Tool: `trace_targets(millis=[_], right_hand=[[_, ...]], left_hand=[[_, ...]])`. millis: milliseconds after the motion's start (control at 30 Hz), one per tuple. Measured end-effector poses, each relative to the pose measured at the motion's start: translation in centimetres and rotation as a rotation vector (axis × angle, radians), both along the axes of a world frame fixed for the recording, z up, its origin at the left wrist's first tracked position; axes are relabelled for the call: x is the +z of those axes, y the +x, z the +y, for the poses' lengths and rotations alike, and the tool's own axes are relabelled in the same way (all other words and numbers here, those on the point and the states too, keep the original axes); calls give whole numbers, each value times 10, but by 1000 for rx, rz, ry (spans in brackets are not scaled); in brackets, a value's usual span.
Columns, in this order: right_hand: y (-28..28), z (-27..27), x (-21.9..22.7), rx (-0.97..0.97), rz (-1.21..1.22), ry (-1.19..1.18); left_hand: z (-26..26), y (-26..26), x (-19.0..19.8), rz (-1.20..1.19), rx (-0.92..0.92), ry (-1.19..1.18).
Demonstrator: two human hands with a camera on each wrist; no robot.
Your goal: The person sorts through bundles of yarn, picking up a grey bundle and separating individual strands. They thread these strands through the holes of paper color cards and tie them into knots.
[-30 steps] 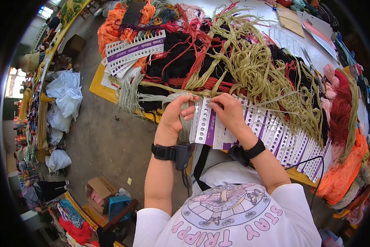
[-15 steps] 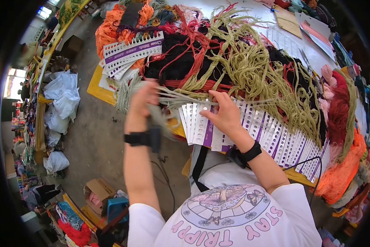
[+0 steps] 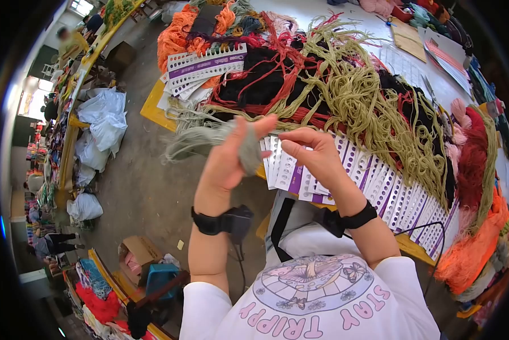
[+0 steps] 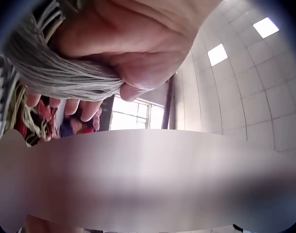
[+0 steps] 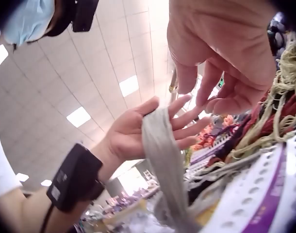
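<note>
A skein of pale grey thread (image 3: 250,150) drapes across the palm of my left hand (image 3: 223,164), its loose tail trailing left. In the right wrist view the left fingers (image 5: 189,130) extend fairly straight, with the grey skein (image 5: 162,145) hanging between thumb and fingers. My right hand (image 3: 317,156) hovers over the left end of a row of white and purple punched thread cards (image 3: 285,170). Its fingers are bent, and a small gap shows between thumb and forefinger. In the right wrist view the right hand (image 5: 223,58) overlaps the left fingertips.
Tangled olive thread (image 3: 356,107), red thread (image 3: 277,54) and black thread (image 3: 254,73) cover the table behind the cards. More punched cards (image 3: 206,68) lie at the back left by orange thread (image 3: 178,42). The yellow table edge (image 3: 158,110) runs along the left.
My left hand swung out left with the grey skein, then came back toward the right hand. The right hand, earlier at the card's top edge, now hovers above it with fingers more bent.
</note>
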State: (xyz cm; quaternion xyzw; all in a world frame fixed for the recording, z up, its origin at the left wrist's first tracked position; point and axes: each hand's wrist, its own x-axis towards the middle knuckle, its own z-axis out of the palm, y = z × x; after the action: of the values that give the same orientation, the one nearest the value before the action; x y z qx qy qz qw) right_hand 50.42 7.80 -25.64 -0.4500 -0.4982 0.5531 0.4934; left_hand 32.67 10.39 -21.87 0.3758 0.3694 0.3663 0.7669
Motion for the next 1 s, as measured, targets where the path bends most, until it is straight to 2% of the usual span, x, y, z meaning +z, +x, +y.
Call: trace_targets(millis=[100,233,367,500,600,700,800,1000], right_hand=[[1,-12,24,39,193,-128],[14,-22,21,0,296,-200],[26,-29,18,-75,362,-108],[35,-31,9,-93,457,-155],[40,-32,14,-125,598,-190],[43,-30,12,-158,566,-216],[43,-33,14,-120,407,-227],[33,-35,23,-106,289,-87]], left_hand=[[-15,30,9,39,-117,89],[-24,47,20,74,-147,143],[-25,54,21,37,-45,43],[-27,59,26,-23,15,-37],[-27,62,26,24,15,-33],[-28,64,24,-15,42,-86],[-30,66,26,-20,3,-74],[-29,66,20,-54,-17,-101]])
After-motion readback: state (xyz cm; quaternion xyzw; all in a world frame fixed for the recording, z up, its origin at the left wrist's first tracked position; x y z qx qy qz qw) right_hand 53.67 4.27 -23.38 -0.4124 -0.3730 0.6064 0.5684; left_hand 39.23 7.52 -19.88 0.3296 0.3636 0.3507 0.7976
